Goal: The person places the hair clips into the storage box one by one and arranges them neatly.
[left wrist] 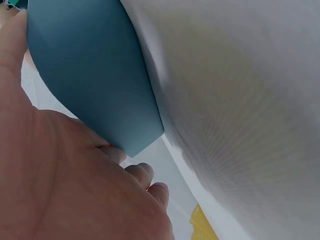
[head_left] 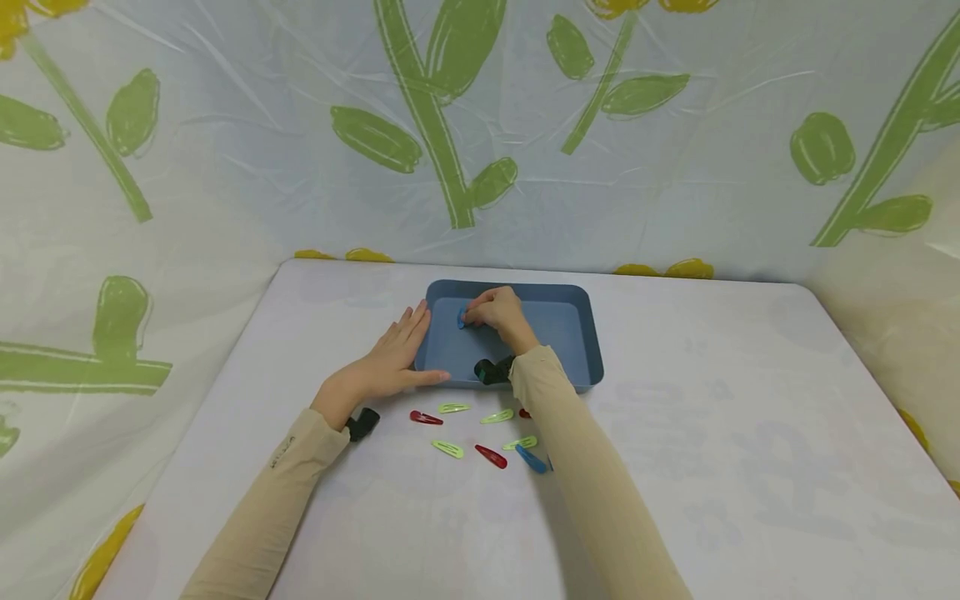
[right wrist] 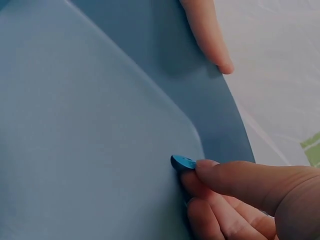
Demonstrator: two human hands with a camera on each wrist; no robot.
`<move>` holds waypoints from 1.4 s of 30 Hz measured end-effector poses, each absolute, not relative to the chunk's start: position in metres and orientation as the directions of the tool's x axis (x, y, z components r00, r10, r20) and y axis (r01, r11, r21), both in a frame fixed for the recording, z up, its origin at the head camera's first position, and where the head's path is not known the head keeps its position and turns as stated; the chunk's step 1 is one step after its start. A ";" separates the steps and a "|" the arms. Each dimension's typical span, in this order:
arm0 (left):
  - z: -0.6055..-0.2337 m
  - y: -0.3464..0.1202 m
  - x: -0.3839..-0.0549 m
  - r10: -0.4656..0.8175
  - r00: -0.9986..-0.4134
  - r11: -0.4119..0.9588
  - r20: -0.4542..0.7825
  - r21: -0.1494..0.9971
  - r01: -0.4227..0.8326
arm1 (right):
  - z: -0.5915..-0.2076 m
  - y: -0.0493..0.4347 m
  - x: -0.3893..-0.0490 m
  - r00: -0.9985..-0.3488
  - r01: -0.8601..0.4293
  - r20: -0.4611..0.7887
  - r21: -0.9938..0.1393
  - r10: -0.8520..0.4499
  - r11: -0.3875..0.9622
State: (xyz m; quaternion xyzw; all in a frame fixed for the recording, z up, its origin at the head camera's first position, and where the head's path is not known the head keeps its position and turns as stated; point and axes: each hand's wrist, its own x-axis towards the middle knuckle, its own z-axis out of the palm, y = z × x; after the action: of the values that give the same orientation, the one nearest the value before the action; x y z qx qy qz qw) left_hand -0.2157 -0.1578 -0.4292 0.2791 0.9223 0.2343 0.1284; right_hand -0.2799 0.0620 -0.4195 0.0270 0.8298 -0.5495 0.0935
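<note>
A shallow blue-grey tray [head_left: 525, 333] lies on the white table. Over its left part, my right hand [head_left: 498, 312] pinches a blue hair clip [right wrist: 183, 162] between thumb and fingertips, low over the tray floor. My left hand [head_left: 386, 358] rests against the tray's left side, fingers straight along the rim and thumb at the front edge. In the left wrist view the tray's outer wall [left wrist: 100, 75] shows beside the palm. In front of the tray lie red hair clips [head_left: 491, 456], pale green hair clips [head_left: 447, 449] and a blue hair clip [head_left: 531, 459].
My right sleeve [head_left: 592, 467] crosses over the clips' right end and partly covers some of them. Behind the table [head_left: 750, 400] hangs a pale curtain [head_left: 285, 150] with green leaf patterns. Dark wrist cameras [head_left: 363, 424] sit under both wrists.
</note>
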 end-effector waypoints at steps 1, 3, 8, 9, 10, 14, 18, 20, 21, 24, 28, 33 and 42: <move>-0.429 -0.158 -0.216 0.575 -0.812 0.734 -0.105 0.504 0.455 | -0.419 0.062 -0.280 -0.982 0.145 -0.182 -0.906 -0.058 0.397; -0.430 -0.158 -0.215 0.576 -0.811 0.732 -0.100 0.506 0.457 | -0.419 0.063 -0.280 -0.981 0.148 -0.185 -0.905 -0.056 0.398; -0.430 -0.158 -0.215 0.584 -0.808 0.719 -0.081 0.513 0.469 | -0.418 0.064 -0.279 -0.980 0.147 -0.188 -0.906 -0.065 0.397; -0.430 -0.157 -0.215 0.584 -0.807 0.719 -0.081 0.513 0.469 | -0.418 0.065 -0.278 -0.980 0.148 -0.189 -0.906 -0.068 0.397; -0.430 -0.157 -0.215 0.585 -0.807 0.716 -0.077 0.517 0.469 | -0.418 0.065 -0.278 -0.979 0.146 -0.189 -0.905 -0.070 0.399; -0.430 -0.157 -0.215 0.584 -0.808 0.718 -0.075 0.512 0.472 | -0.417 0.066 -0.278 -0.979 0.150 -0.191 -0.904 -0.066 0.401; -0.428 -0.156 -0.215 0.584 -0.807 0.722 -0.082 0.507 0.471 | -0.417 0.068 -0.278 -0.978 0.162 -0.201 -0.906 -0.062 0.391; -0.428 -0.155 -0.214 0.585 -0.806 0.722 -0.086 0.508 0.470 | -0.416 0.069 -0.277 -0.975 0.166 -0.208 -0.911 -0.073 0.377; -0.427 -0.155 -0.214 0.585 -0.806 0.722 -0.089 0.510 0.468 | -0.415 0.070 -0.277 -0.974 0.171 -0.213 -0.913 -0.077 0.371; -0.426 -0.154 -0.214 0.585 -0.806 0.720 -0.088 0.515 0.466 | -0.411 0.074 -0.275 -0.965 0.192 -0.239 -0.923 -0.105 0.334; -0.427 -0.154 -0.215 0.581 -0.808 0.724 -0.093 0.512 0.462 | -0.405 0.081 -0.273 -0.945 0.235 -0.283 -0.935 -0.163 0.264; -0.429 -0.154 -0.215 0.576 -0.812 0.733 -0.100 0.503 0.458 | -0.395 0.090 -0.267 -0.930 0.262 -0.305 -0.942 -0.207 0.211; -0.428 -0.156 -0.215 0.570 -0.815 0.734 -0.106 0.511 0.447 | -0.373 0.102 -0.250 -0.940 0.166 -0.223 -0.960 -0.257 0.227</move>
State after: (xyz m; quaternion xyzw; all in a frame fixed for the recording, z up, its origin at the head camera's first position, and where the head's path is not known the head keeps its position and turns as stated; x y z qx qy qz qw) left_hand -0.2146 -0.1562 -0.4277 0.2756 0.9223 0.2384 0.1286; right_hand -0.2502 0.1018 -0.3732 -0.0298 0.7645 -0.6211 0.1702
